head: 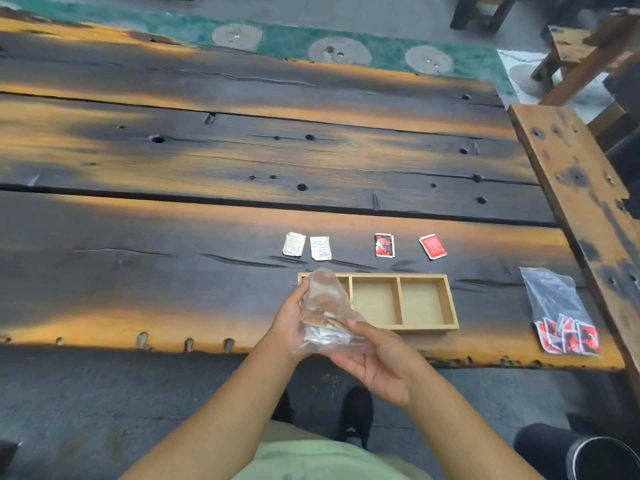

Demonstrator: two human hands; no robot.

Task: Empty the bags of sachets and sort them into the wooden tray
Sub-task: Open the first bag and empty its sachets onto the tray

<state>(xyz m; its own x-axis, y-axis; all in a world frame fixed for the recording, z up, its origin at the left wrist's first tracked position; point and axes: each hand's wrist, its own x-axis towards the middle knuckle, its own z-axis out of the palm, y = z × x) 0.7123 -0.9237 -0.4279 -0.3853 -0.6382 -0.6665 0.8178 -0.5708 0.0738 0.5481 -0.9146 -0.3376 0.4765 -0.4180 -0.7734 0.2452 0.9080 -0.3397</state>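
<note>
The fingers of the left hand grip the side of a clear plastic bag. Those of the right hand curl under its lower end. Small white paper sachets are bunched inside, just above the right fingertips.

Directly beyond the fingers lies the three-compartment wooden tray. Its middle and right compartments are bare; the bag partly hides the left one.

Further beyond, two loose white sachets and two loose red sachets lie on the dark plank worktop. Well right of the fingers, a second clear bag holds red sachets.

Assessment: early stage. Both bags are still to be emptied, and no sachet is visibly sorted.
</note>
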